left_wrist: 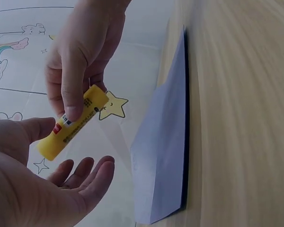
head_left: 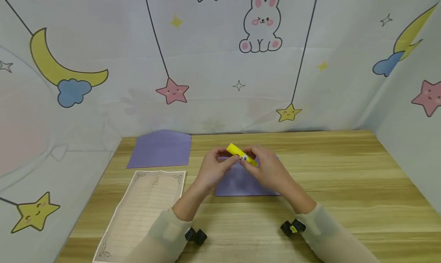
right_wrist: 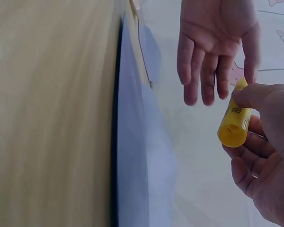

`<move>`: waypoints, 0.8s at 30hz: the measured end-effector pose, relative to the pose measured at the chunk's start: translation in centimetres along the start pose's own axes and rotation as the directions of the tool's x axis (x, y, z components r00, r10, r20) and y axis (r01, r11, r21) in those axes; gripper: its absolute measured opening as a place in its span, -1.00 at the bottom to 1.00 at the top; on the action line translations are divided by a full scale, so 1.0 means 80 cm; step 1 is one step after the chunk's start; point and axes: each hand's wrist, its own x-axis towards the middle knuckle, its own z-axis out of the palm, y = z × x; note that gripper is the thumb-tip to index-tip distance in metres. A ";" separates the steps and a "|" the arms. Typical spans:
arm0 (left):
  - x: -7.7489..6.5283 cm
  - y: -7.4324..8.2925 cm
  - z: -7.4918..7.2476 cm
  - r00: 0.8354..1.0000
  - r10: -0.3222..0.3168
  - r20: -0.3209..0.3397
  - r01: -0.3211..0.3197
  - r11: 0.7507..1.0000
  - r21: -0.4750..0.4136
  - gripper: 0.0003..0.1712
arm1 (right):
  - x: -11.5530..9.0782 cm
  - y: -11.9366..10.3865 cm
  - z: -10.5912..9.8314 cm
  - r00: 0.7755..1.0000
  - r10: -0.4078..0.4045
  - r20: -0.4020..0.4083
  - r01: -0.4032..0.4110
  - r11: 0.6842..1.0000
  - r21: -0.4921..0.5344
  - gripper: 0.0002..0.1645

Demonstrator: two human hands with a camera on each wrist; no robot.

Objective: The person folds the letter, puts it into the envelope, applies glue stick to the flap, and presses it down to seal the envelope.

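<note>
A yellow glue stick is held up over a purple envelope. My right hand pinches it between thumb and fingers; the right wrist view shows the round end of the glue stick facing that camera. At the other end is my left hand. Its thumb lies right at the glue stick, while the other fingers are spread apart and loosely straight below it. In the left wrist view, the envelope lies on the table with its flap raised.
Another purple envelope lies at the table's back left. Nearer, a sheet of lined letter paper with ornate corners lies beside my left forearm. A cloth backdrop with cartoon prints rises behind the wood-grain table and at its sides.
</note>
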 end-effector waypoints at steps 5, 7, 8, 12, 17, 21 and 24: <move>-0.002 0.000 -0.006 0.994 0.107 0.002 -0.104 0.964 0.246 -0.27 | 0.000 0.012 -0.018 0.999 0.049 -0.010 -0.050 0.998 -0.039 -0.63; -0.002 0.000 -0.007 0.988 0.156 0.011 -0.151 0.932 0.331 -0.24 | -0.001 0.018 -0.026 0.997 0.077 -0.004 -0.077 0.996 -0.050 -0.63; -0.003 0.001 -0.008 0.984 0.177 0.013 -0.169 0.913 0.371 -0.22 | -0.001 0.022 -0.031 0.996 0.089 -0.001 -0.089 0.995 -0.054 -0.63; -0.006 0.003 -0.013 0.971 0.239 0.010 -0.208 0.822 0.531 -0.19 | -0.005 0.042 -0.050 0.994 0.112 0.006 -0.111 0.990 -0.092 -0.61; -0.007 0.003 -0.023 0.942 0.333 0.045 -0.268 0.666 0.696 -0.21 | -0.010 0.071 -0.077 0.986 0.167 0.022 -0.162 0.974 -0.159 -0.63; -0.006 0.001 -0.032 0.915 0.394 0.089 -0.302 0.522 0.797 -0.23 | -0.015 0.095 -0.100 0.975 0.218 0.040 -0.206 0.958 -0.197 -0.63; -0.006 -0.002 -0.039 0.909 0.402 0.115 -0.305 0.449 0.840 -0.23 | -0.018 0.111 -0.116 0.970 0.236 0.052 -0.219 0.951 -0.219 -0.62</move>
